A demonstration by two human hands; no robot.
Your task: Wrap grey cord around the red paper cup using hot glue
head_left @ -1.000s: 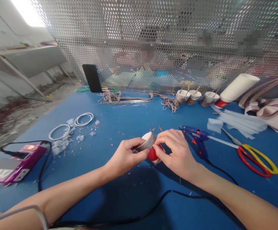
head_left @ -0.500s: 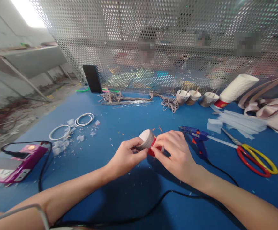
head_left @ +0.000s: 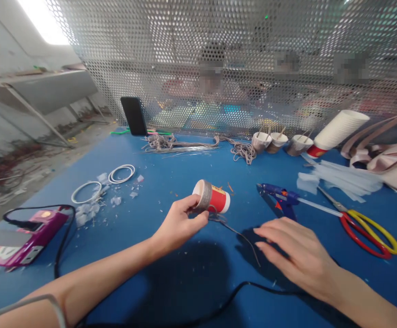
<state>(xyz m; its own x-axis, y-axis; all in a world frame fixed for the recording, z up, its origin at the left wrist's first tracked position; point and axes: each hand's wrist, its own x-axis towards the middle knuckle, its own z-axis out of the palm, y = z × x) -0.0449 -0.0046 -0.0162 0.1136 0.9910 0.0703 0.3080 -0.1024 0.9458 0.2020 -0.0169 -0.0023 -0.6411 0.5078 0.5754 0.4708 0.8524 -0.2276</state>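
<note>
A red and white paper cup (head_left: 219, 200) lies tilted on its side above the blue table, its open end toward the left. Grey cord (head_left: 205, 195) is wound round the part near its rim, and a loose tail (head_left: 241, 235) trails off to the right. Thumb and fingers of my left hand (head_left: 181, 222) grip the cup at the wound end. My right hand (head_left: 296, 253) is apart from the cup, to the right of the cord's tail, its fingers spread and nothing seen between them.
A blue glue gun (head_left: 282, 196) and red-yellow scissors (head_left: 365, 230) lie at right. Behind are cord bundles (head_left: 242, 150), small cups (head_left: 261, 142), stacked cups (head_left: 342, 130) and a phone (head_left: 134, 116). White rings (head_left: 121, 174) and a purple power strip (head_left: 30, 237) are at left; a black cable (head_left: 232, 296) crosses in front.
My right hand has left the cup and moved right and down, its fingers now apart. More of the cup's red side and a loose cord tail now show. My left hand still holds the cup.
</note>
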